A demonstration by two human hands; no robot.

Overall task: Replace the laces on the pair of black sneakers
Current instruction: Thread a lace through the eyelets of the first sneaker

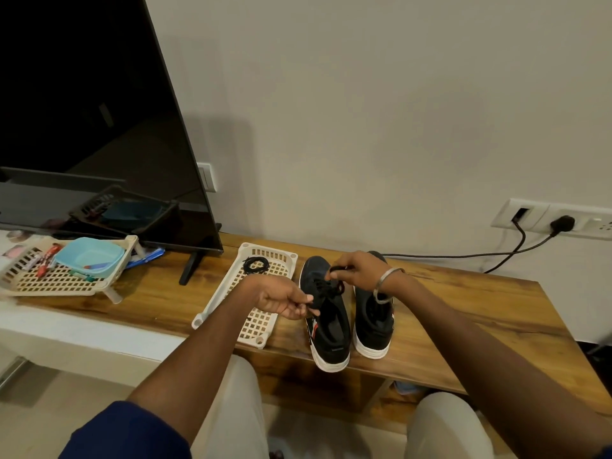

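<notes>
Two hands work one black lace above the left sneaker (326,321).
Left hand (281,298) pinches the lace (328,288) end beside the shoe; right hand (357,270) pinches a loop over its toe, on the wooden table (463,313).

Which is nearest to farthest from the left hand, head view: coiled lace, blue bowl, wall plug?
From the left hand:
1. Coiled lace, just beyond, in the white tray.
2. Blue bowl, far left, in the beige basket.
3. Wall plug, far right, on the wall.
</notes>
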